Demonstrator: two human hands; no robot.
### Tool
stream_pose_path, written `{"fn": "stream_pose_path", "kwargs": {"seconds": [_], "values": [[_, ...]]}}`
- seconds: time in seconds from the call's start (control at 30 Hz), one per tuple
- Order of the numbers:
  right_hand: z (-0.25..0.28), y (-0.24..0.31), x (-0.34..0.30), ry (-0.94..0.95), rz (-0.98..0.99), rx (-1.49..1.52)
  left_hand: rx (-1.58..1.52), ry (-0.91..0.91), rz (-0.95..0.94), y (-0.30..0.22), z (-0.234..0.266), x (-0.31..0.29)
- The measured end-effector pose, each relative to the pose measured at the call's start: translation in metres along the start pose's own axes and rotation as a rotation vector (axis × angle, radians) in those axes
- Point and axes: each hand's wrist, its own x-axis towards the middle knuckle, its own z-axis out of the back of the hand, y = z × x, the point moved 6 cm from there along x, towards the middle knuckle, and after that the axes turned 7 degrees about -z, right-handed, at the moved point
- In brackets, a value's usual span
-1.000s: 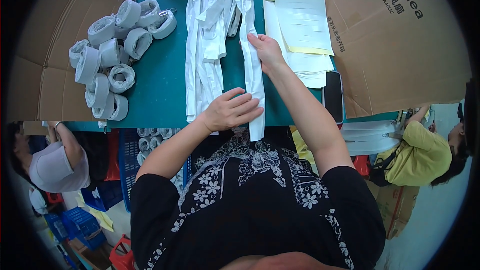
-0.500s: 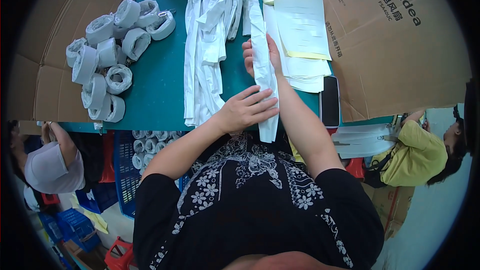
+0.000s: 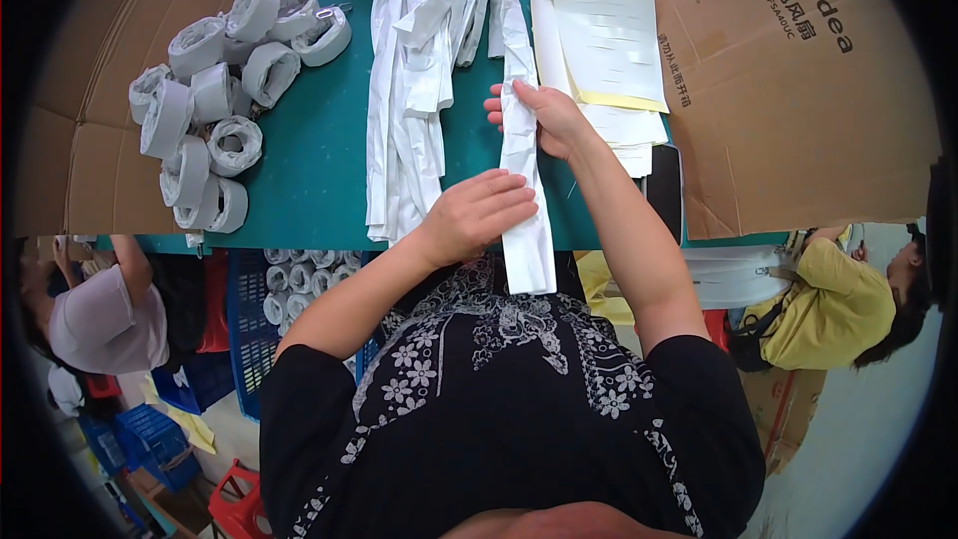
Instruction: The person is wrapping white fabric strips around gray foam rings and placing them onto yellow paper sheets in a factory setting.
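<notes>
A long, narrow white strip (image 3: 520, 145), creased like thin wrapping, runs from the pile toward me, its near end hanging past the table edge. My right hand (image 3: 555, 118) grips it partway along, thumb on top and fingers behind. Lower down, my left hand (image 3: 477, 217) lies with fingers stretched flat against the strip's left side. Left of it, several similar white strips (image 3: 407, 130) lie lengthwise in a loose, crumpled heap. Whatever is inside the wrapping cannot be made out.
White wrapped rolls (image 3: 208, 90) are piled at the left beside a cardboard flap (image 3: 95, 120). Paper sheets (image 3: 609, 40) and a dark case (image 3: 663, 190) lie at right, next to a cardboard box (image 3: 778, 110). Below stands a blue crate (image 3: 249, 329); two people work at the sides.
My right hand has turned so its thumb presses on top of the strip. The left hand's fingers have drawn together and slid slightly left; the strip's near end hangs a little lower.
</notes>
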Motion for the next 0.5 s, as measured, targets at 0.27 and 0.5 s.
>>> {"fn": "stream_pose_path", "kwargs": {"seconds": [0.27, 0.5], "values": [[0.006, 0.001, 0.003, -0.016, -0.015, 0.171, -0.044, -0.071, 0.040, 0.006, 0.013, 0.009], [0.000, -0.031, 0.012, 0.036, -0.167, 0.299, 0.262, 0.034, -0.349, 0.015, 0.020, 0.030]]}}
